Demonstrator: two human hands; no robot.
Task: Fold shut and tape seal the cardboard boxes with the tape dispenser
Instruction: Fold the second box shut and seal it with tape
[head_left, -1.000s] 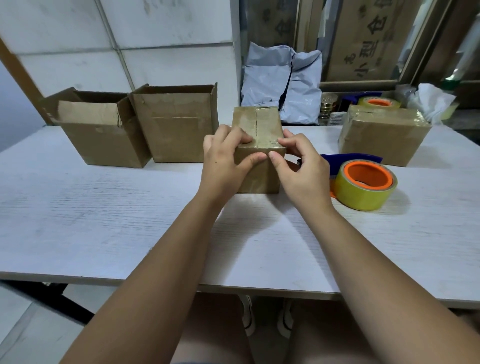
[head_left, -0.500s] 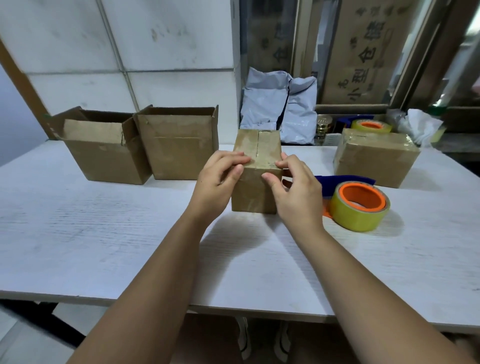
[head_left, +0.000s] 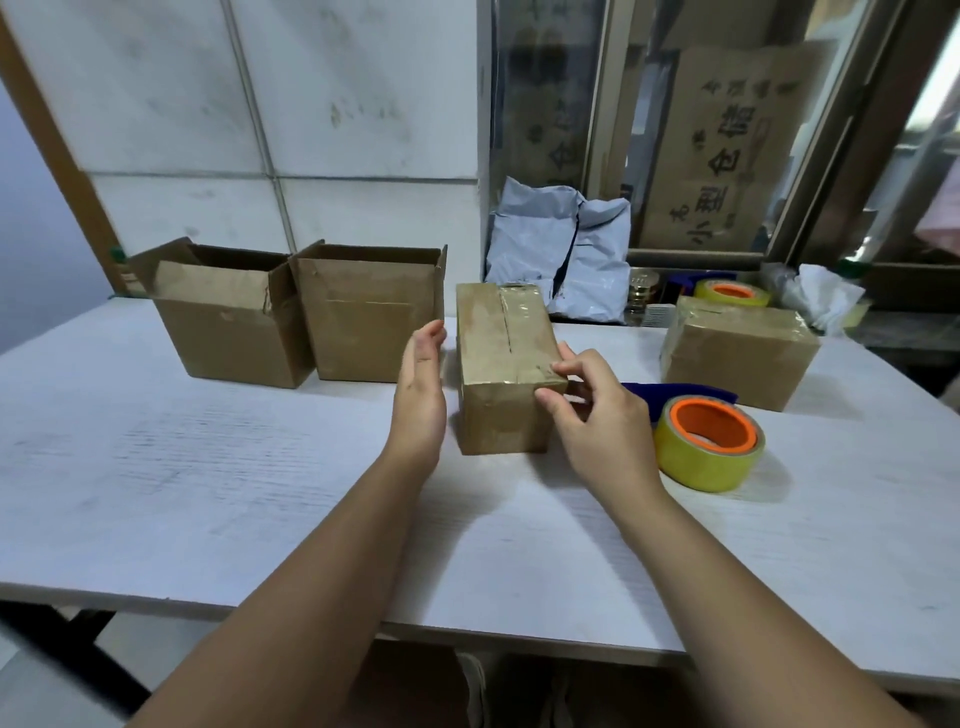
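Since half a second ago, the left hand has been lifting off the small brown cardboard box. It is now hovering just beside the box's left wall with its fingers straight, apart from the cardboard. The right hand is staying on the box and is pinching its near right top corner, with a finger lying on the lid and the thumb pressing the front face.

The box is standing at the middle of the white counter, its flaps folded shut and glossy tape already running along the centre seam. The person seems to be smoothing the tape end over the near edge, so the sealing of this box is looking nearly finished.

The blue-handled tape dispenser with a yellow roll on an orange core is lying just to the right, near the right hand. A taped brown box is sitting further right. Two open-topped brown cardboard boxes are waiting at the left rear.

Next, this box probably needs setting aside. One of the open boxes is then calling for pulling forward and folding shut, and the dispenser for picking up.
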